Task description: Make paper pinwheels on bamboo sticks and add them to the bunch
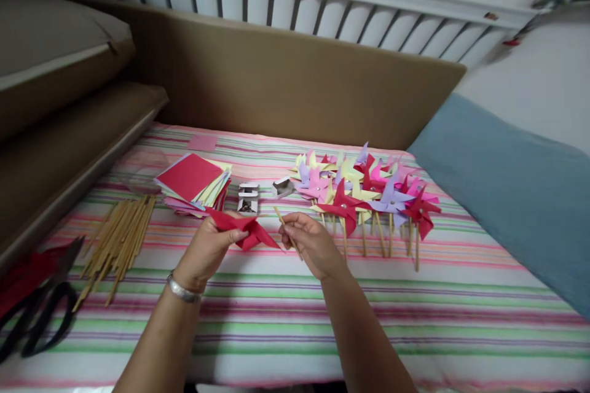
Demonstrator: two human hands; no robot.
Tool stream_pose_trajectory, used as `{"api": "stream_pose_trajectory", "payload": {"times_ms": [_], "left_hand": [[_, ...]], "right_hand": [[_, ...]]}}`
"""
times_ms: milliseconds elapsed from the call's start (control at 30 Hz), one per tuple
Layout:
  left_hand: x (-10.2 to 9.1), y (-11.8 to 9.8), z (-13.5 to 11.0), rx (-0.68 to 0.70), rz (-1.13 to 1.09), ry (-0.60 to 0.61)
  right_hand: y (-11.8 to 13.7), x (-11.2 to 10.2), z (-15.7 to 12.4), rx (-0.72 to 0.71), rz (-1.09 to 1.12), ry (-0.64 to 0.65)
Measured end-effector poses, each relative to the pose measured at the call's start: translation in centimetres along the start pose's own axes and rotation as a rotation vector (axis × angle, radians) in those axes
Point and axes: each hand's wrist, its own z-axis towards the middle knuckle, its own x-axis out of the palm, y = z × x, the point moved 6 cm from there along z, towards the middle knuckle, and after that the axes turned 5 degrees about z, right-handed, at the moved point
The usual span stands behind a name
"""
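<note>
My left hand (212,245) is closed on a folded red paper pinwheel (246,230), held just above the striped cloth. My right hand (308,241) pinches a thin wooden stick (282,221) whose tip points up and left, close to the red pinwheel's right edge. A silver bangle sits on my left wrist. Both hands hover near the middle of the surface, a little in front of two small boxes of pins (247,199).
Several finished pinwheels on sticks (369,193) lie at the right. A stack of coloured paper squares (196,181) and a bundle of wooden sticks (120,238) lie at the left. Black scissors (39,313) rest at the far left. A blue cushion (516,196) borders the right.
</note>
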Motion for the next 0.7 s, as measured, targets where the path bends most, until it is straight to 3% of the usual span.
{"api": "stream_pose_trajectory", "payload": {"times_ms": [100,300,700], "left_hand": [[1.2,0.3,0.0,0.037,0.143,0.075],[2.8,-1.7,-0.6,0.270,0.300,0.185],[2.9,-2.5,-1.0,0.377,0.273,0.141]], "right_hand": [[0.9,0.5,-0.4,-0.003,-0.019,-0.025],[1.1,1.6,-1.6,0.002,-0.134,-0.028],[0.7,2.6,-1.9,-0.005,-0.197,0.026]]}}
